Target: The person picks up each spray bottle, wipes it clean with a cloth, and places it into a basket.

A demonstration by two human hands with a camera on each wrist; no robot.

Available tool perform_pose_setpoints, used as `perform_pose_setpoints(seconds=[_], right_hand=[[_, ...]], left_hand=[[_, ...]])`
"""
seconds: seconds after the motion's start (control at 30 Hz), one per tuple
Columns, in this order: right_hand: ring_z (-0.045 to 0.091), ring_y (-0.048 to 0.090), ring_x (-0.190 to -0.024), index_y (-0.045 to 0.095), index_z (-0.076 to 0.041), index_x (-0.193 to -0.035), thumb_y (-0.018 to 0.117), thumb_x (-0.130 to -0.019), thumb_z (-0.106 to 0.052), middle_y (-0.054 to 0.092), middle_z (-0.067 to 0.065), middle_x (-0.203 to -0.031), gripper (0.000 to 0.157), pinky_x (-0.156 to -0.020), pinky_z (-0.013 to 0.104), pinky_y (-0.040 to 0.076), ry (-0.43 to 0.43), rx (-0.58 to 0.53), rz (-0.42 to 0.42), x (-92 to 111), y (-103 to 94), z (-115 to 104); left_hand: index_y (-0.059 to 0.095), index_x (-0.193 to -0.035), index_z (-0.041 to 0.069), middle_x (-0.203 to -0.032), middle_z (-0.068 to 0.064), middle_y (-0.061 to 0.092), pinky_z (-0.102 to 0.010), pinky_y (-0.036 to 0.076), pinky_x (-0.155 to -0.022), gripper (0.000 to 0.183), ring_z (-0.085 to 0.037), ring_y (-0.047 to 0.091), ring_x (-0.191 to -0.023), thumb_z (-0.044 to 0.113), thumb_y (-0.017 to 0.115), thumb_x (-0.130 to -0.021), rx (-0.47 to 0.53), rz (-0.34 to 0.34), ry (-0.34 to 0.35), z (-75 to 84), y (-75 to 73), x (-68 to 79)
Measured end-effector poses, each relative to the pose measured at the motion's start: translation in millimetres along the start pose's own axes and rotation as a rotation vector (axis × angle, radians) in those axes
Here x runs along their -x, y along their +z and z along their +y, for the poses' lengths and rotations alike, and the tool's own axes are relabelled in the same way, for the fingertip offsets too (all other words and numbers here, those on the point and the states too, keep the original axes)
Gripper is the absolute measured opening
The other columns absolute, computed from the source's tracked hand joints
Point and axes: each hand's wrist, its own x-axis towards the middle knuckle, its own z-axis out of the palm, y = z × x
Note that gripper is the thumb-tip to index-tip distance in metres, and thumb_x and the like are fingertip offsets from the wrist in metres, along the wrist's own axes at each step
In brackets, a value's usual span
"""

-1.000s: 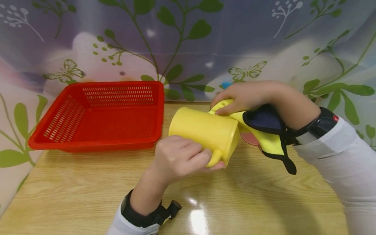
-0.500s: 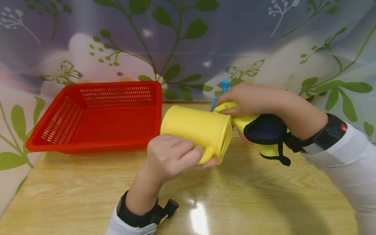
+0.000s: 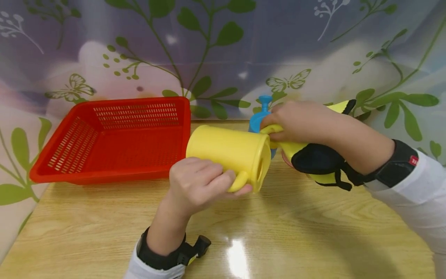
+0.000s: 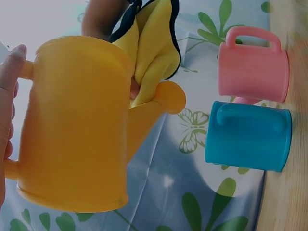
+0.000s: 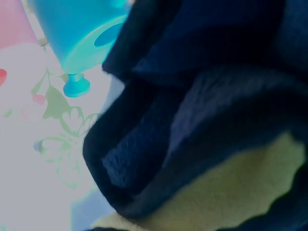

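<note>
A yellow watering can (image 3: pixel 226 149) is held on its side above the table, my left hand (image 3: pixel 198 182) gripping its handle. My right hand (image 3: pixel 301 120) pinches a yellow cloth (image 4: pixel 159 41) with dark blue backing and black edging. In the left wrist view the cloth lies against the can's spout (image 4: pixel 144 122), just below its round head (image 4: pixel 173 97). Dark folds of the cloth (image 5: pixel 192 130) fill most of the right wrist view. Behind the hands stands a blue watering can (image 4: pixel 250 137), partly hidden in the head view, beside a pink watering can (image 4: pixel 252 67).
A red plastic basket (image 3: pixel 111 176) with slotted sides stands at the left on the wooden table (image 3: pixel 209 248). A curtain printed with leaves and butterflies (image 3: pixel 139 46) hangs along the table's back edge.
The yellow can and my left hand have shifted slightly left. My right hand has drifted right with the cloth, whose corner now sticks up behind the wrist. More of the blue can shows.
</note>
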Motion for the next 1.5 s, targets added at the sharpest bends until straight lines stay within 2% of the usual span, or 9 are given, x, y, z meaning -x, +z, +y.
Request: perform_pose_setpoints(seconds=[0.2, 0.5, 0.63, 0.8, 1.03, 1.13, 1.23, 1.37, 1.5], right_hand=[[0.016, 0.053, -0.077, 0.062, -0.027, -0.105, 0.06, -0.085, -0.029, 0.056, 0.0, -0.087, 0.02, -0.059, 0.039, 0.046, 0.041, 0.05, 0.029, 3.9, 3.5, 0.5], [0.017, 0.054, -0.084, 0.063, -0.026, -0.105, 0.061, -0.085, -0.031, 0.059, 0.0, -0.094, 0.021, -0.065, 0.041, 0.047, 0.066, -0.014, 0.036, 7.8, 5.1, 7.3], [0.019, 0.055, -0.094, 0.063, -0.026, -0.107, 0.06, -0.085, -0.029, 0.062, -0.001, -0.102, 0.022, -0.076, 0.043, 0.046, -0.013, -0.067, 0.064, 6.2, 8.2, 8.5], [0.02, 0.051, -0.109, 0.061, -0.022, -0.114, 0.057, -0.086, -0.018, 0.061, -0.001, -0.114, 0.029, -0.093, 0.047, 0.036, -0.15, -0.216, 0.052, -0.9, 13.6, 11.7], [0.014, 0.05, -0.108, 0.059, -0.024, -0.116, 0.053, -0.092, -0.02, 0.06, -0.004, -0.117, 0.026, -0.088, 0.041, 0.041, -0.249, -0.315, 0.032, -11.8, 15.2, 18.3], [0.011, 0.053, -0.098, 0.06, -0.029, -0.114, 0.052, -0.093, -0.025, 0.061, -0.008, -0.112, 0.023, -0.075, 0.036, 0.04, -0.258, -0.324, 0.021, -16.5, 13.6, 19.1], [0.009, 0.052, -0.093, 0.059, -0.033, -0.113, 0.051, -0.093, -0.029, 0.06, -0.011, -0.111, 0.022, -0.067, 0.035, 0.034, -0.236, -0.317, -0.008, -21.2, 11.0, 18.2], [0.01, 0.052, -0.09, 0.059, -0.036, -0.114, 0.052, -0.092, -0.034, 0.06, -0.011, -0.11, 0.023, -0.072, 0.038, 0.038, -0.222, -0.324, -0.045, -26.7, 7.1, 15.0], [0.01, 0.052, -0.09, 0.06, -0.033, -0.112, 0.054, -0.09, -0.036, 0.061, -0.008, -0.11, 0.023, -0.079, 0.036, 0.044, -0.218, -0.398, -0.015, -29.1, 6.0, 13.5]], left_hand=[[0.052, -0.064, 0.017, -0.049, 0.009, 0.03, -0.015, 0.015, -0.038, 0.031, -0.003, 0.025, -0.041, 0.039, 0.071, -0.076, 0.001, 0.002, -0.005, -0.4, 0.9, 1.1], [0.053, -0.065, 0.017, -0.049, 0.009, 0.031, -0.015, 0.017, -0.037, 0.03, -0.003, 0.026, -0.04, 0.038, 0.071, -0.076, 0.012, 0.008, -0.016, -1.2, 0.7, 3.2], [0.053, -0.065, 0.016, -0.049, 0.009, 0.032, -0.015, 0.017, -0.038, 0.03, -0.003, 0.027, -0.04, 0.038, 0.071, -0.076, 0.008, 0.017, -0.006, -1.0, 1.8, 3.2], [0.053, -0.065, 0.016, -0.05, 0.009, 0.032, -0.014, 0.018, -0.038, 0.031, -0.003, 0.028, -0.041, 0.04, 0.072, -0.074, 0.023, 0.012, 0.012, 0.8, 3.1, 1.8], [0.052, -0.064, 0.017, -0.05, 0.009, 0.032, -0.013, 0.018, -0.039, 0.032, -0.002, 0.027, -0.041, 0.04, 0.072, -0.073, 0.023, 0.017, 0.046, 3.7, 6.0, -0.2], [0.052, -0.064, 0.017, -0.05, 0.009, 0.032, -0.013, 0.018, -0.039, 0.033, -0.002, 0.026, -0.041, 0.041, 0.072, -0.072, 0.021, 0.016, 0.074, 5.3, 7.0, -2.5], [0.051, -0.063, 0.016, -0.05, 0.01, 0.033, -0.014, 0.018, -0.039, 0.034, -0.002, 0.026, -0.042, 0.042, 0.073, -0.071, 0.02, 0.02, 0.093, 7.5, 7.6, -4.9], [0.051, -0.061, 0.017, -0.051, 0.01, 0.033, -0.014, 0.017, -0.039, 0.036, -0.003, 0.027, -0.042, 0.045, 0.073, -0.069, 0.012, 0.024, 0.097, 11.8, 7.4, -8.3], [0.05, -0.061, 0.018, -0.051, 0.01, 0.034, -0.014, 0.017, -0.039, 0.037, -0.002, 0.026, -0.042, 0.045, 0.073, -0.07, 0.004, 0.016, 0.097, 13.3, 7.1, -8.9]])
